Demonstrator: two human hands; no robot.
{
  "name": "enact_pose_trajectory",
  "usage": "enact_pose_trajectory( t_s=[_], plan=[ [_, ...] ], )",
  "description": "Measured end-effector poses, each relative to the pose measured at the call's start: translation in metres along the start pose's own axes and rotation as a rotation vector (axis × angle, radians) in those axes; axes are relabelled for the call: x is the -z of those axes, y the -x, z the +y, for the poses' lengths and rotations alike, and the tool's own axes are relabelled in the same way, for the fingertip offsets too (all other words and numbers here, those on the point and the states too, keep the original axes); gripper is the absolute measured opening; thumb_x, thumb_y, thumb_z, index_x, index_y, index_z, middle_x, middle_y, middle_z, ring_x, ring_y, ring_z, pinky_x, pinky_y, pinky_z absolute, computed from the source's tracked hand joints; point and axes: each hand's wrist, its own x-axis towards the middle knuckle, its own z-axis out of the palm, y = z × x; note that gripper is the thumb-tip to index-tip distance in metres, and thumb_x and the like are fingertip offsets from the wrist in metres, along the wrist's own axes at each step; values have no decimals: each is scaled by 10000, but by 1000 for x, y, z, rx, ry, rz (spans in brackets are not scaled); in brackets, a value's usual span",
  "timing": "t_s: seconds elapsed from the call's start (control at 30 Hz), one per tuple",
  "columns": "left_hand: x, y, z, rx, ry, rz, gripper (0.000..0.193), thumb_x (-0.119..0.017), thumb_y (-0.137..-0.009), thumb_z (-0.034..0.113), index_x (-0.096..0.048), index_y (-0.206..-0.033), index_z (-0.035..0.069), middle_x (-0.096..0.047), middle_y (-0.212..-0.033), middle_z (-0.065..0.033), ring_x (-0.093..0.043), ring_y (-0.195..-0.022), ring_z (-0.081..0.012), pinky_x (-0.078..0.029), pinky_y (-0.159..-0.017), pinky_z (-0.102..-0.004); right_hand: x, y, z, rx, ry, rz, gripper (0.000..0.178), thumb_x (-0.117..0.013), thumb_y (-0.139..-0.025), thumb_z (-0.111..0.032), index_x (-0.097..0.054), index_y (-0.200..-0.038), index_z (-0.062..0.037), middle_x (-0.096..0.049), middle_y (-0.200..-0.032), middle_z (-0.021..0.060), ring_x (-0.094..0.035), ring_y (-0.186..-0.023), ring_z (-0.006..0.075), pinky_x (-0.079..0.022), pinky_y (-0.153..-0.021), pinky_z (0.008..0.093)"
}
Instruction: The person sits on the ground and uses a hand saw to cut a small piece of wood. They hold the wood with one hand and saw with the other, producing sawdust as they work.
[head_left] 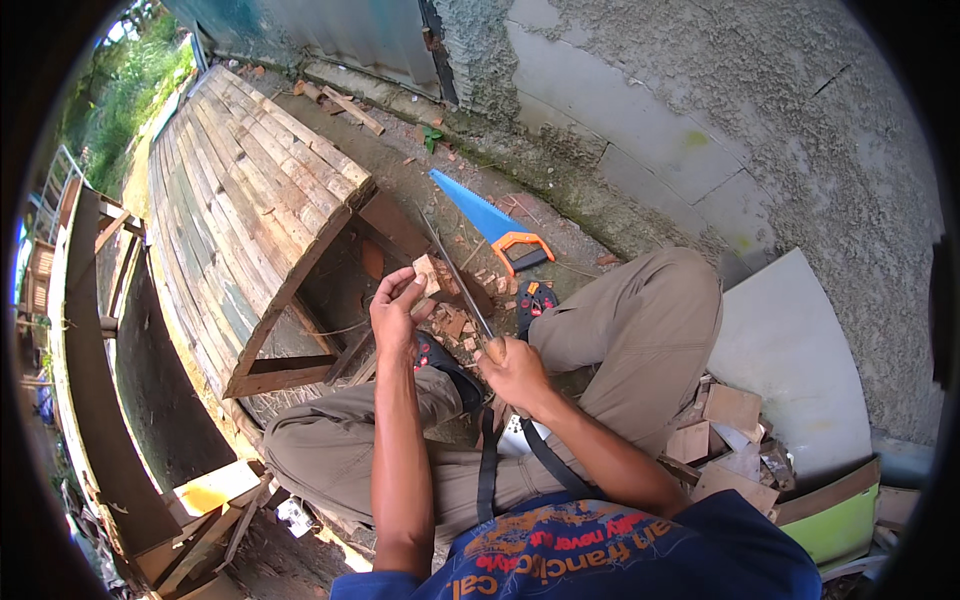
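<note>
My left hand [396,312] grips a small block of pale wood [428,273] held up in front of my knees. My right hand [514,372] is closed round the handle of a long knife [458,272]. Its narrow blade runs up and to the left, its edge lying against the block's right side. Both forearms come in from the lower edge. Wood chips [460,322] lie on the ground just under the block.
A slatted wooden pallet top [240,190] leans at the left. A blue handsaw with an orange handle [486,222] lies on the ground by the grey rendered wall [760,110]. Board offcuts [730,425] and a white panel [790,360] are piled at the right.
</note>
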Motion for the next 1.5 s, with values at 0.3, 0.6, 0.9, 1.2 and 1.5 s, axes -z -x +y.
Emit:
enact_pose_trajectory(
  t_s=[0.3,0.6,0.9,1.2,1.5],
  plan=[
    [2,-4,-6,-6,17,-25,296,-731,-923,128,-624,-1193,71,-652,-1115,-23,-624,-1028,-144,-536,-879,-418,29,23,-75,468,-382,309,233,-708,-942,-200,-608,-990,5,-674,-749,217,-723,-742,390,-536,-610,417],
    [-4,-6,-2,-16,-2,-15,396,-733,-920,98,-621,-1295,37,-666,-1240,-64,-653,-1069,-161,-581,-844,-367,16,13,-46,258,-176,198,251,-716,-925,-198,-596,-912,22,-634,-658,137,-662,-616,202,-503,-596,365],
    [-7,-5,-7,-32,-15,2,392,-738,-922,100,-643,-1297,31,-667,-1242,-79,-652,-1092,-178,-588,-858,-372,-9,3,32,-57,-38,4,319,-699,-897,-258,-641,-984,43,-692,-885,277,-682,-919,470,-527,-775,509],
    [-10,1,-9,-23,-26,20,366,-742,-926,112,-659,-1278,56,-661,-1261,-66,-640,-1103,-173,-585,-852,-374,47,24,-73,427,-536,120,412,-568,-1050,-395,-526,-986,9,-528,-630,30,-509,-530,104,-418,-501,317],
    [-9,6,-2,-26,-77,-37,355,-714,-943,110,-629,-1286,77,-651,-1241,-42,-627,-1099,-155,-564,-860,-387,19,1,-21,118,-87,60,534,-527,-1045,-463,-598,-937,55,-620,-702,227,-657,-699,430,-486,-652,491]
  ],
)
